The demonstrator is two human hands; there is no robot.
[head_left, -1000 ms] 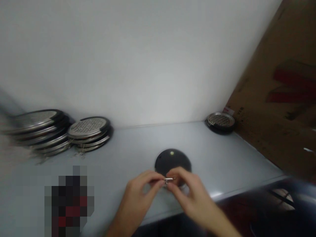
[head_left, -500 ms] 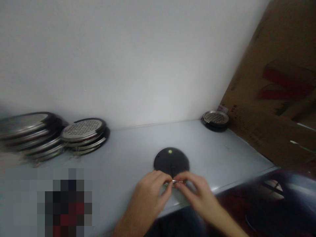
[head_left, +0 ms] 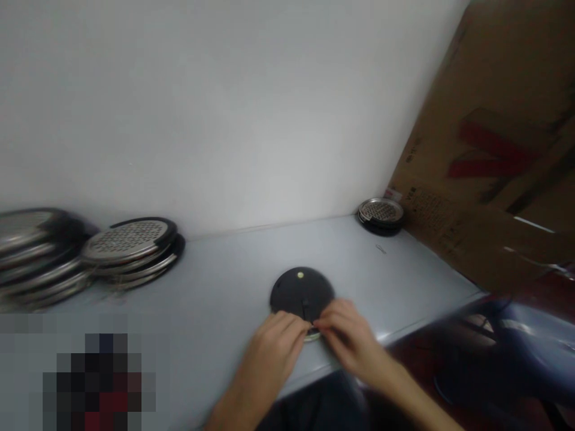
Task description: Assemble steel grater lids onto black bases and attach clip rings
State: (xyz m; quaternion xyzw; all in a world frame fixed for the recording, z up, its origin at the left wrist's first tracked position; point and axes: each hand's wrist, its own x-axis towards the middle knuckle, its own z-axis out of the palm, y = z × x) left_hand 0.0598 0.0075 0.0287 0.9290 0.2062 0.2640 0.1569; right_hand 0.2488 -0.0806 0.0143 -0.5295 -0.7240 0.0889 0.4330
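- The black round disc lies flat on the pale grey table, right at your fingertips, with a small pale yellow dot near its far edge and a short dark slot running toward you.
- A thin metal rim shows under the disc's near edge, between your hands.
- Your left hand sits at the disc's near left edge, and your right hand at its near right edge; the two nearly meet there.
- Both hands are curled inward, neither open flat nor clenched into a fist. You cannot tell whether they pinch anything, because the fingers hide what lies between them.
- Nothing stands between your hands and the disc.
- To the left, two stacks of steel grater discs with black rims sit on the table, well apart from your hands, and the leftmost stack runs out of view.
- Far right, a smaller steel mesh disc sits in the table's corner, with a small metal clip lying nearer you.
- A brown cardboard sheet with red print leans against the table's right side, and a white wall rises behind.
- A pixelated patch hides whatever is at lower left.
- Both forearms come in from the bottom edge, angled toward each other.
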